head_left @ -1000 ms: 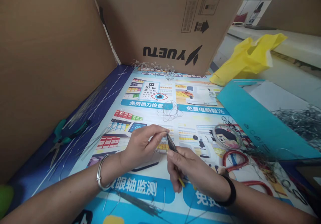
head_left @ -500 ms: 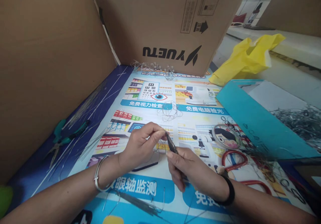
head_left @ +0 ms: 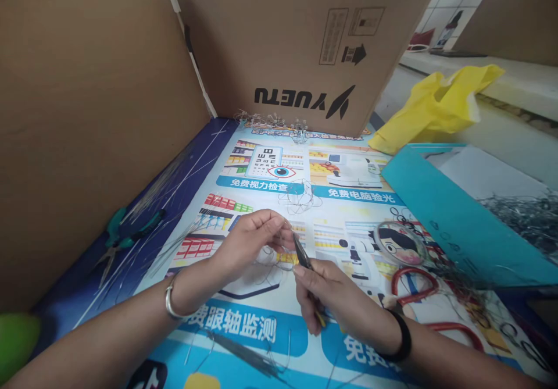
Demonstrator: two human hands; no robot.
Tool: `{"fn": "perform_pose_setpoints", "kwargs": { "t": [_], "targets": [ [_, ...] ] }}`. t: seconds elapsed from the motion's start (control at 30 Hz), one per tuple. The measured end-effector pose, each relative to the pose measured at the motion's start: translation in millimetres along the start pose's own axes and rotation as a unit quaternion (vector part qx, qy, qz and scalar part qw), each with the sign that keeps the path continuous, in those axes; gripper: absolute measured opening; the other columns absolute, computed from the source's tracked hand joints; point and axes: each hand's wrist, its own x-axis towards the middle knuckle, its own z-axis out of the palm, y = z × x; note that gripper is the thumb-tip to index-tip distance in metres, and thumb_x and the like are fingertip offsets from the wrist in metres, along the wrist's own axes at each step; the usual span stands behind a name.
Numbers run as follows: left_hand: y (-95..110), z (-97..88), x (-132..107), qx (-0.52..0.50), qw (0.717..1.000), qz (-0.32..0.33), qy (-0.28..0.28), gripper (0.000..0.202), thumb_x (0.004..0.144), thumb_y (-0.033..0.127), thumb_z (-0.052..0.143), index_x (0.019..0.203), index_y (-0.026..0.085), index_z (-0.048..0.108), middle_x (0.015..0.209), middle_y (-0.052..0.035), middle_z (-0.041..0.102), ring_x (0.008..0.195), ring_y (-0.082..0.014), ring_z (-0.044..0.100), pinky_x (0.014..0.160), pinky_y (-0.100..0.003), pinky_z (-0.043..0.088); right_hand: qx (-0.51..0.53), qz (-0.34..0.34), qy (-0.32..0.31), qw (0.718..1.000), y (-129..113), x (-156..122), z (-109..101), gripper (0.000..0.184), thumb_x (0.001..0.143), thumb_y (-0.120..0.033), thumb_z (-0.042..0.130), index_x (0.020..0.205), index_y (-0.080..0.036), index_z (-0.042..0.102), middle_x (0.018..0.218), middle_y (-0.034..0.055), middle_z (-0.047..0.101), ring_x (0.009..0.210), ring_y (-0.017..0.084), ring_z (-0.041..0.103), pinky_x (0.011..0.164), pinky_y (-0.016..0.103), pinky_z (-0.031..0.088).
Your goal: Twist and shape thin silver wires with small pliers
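Observation:
In the middle of the head view, my left hand (head_left: 250, 241) is closed with thumb and fingers pinching a thin bent wire (head_left: 279, 261), whose loops hang below the fingers. My right hand (head_left: 325, 287) is wrapped round dark-jawed pliers (head_left: 301, 253). The tips of the pliers meet the wire right beside my left fingertips. Behind the hands lies a wire frame (head_left: 300, 196) of thin loops. A bundle of straight wires (head_left: 248, 355) rests on the printed sheet (head_left: 296, 302) below my hands.
Green-handled pliers (head_left: 126, 232) and loose wires lie at left beside a cardboard wall (head_left: 87, 116). At right are red-handled scissors (head_left: 414, 281), a round clear roll (head_left: 399, 243), a teal box (head_left: 436, 203) holding tangled wire, and a yellow bag (head_left: 440, 107).
My left fingers have shifted and opened slightly around the wire, while the pliers stay at its end. The whole view has moved a little, so everything appears slightly lower and to the right.

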Motion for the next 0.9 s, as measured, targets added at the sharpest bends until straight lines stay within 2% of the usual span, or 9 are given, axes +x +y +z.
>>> {"fn": "perform_pose_setpoints", "kwargs": {
  "t": [0.13, 0.3, 0.43, 0.9],
  "targets": [
    [10, 5.5, -5, 0.115, 0.991, 0.057, 0.045, 0.021, 0.09, 0.031, 0.051, 0.083, 0.016, 0.063, 0.08, -0.0045, 0.072, 0.069, -0.0116, 0.067, 0.063, -0.023, 0.055, 0.014, 0.005, 0.001, 1.0, 1, -1, 1, 0.05, 0.083, -0.063, 0.043, 0.062, -0.017, 0.048, 0.041, -0.0012, 0.053, 0.033, 0.008, 0.046, 0.036, 0.019, 0.03],
    [14, 7.5, -9, 0.241, 0.959, 0.132, 0.067, 0.017, 0.089, 0.024, 0.05, 0.084, 0.017, 0.065, 0.075, -0.0014, 0.071, 0.068, -0.0106, 0.066, 0.064, -0.022, 0.054, -0.004, -0.002, -0.003, 1.0, -3, -4, 2, 0.052, 0.084, -0.062, 0.042, 0.06, -0.017, 0.049, 0.041, 0.0, 0.053, 0.036, 0.008, 0.046, 0.039, 0.019, 0.032],
    [8, 5.6, -10, 0.278, 0.939, 0.182, 0.085, 0.016, 0.09, 0.025, 0.05, 0.086, 0.017, 0.063, 0.079, -0.0019, 0.072, 0.074, -0.0121, 0.068, 0.067, -0.023, 0.055, -0.02, -0.003, -0.004, 1.0, -5, -5, 3, 0.053, 0.084, -0.062, 0.042, 0.058, -0.017, 0.05, 0.042, 0.0008, 0.053, 0.038, 0.009, 0.047, 0.042, 0.021, 0.034],
    [6, 5.0, -14, 0.401, 0.855, 0.318, 0.08, 0.013, 0.089, 0.016, 0.052, 0.095, 0.018, 0.063, 0.084, -0.0028, 0.073, 0.074, -0.012, 0.069, 0.066, -0.022, 0.054, 0.013, -0.004, -0.013, 1.0, -5, -5, 4, 0.051, 0.086, -0.06, 0.04, 0.06, -0.017, 0.048, 0.039, -0.0012, 0.051, 0.033, 0.007, 0.041, 0.038, 0.02, 0.027]
  ]
}}
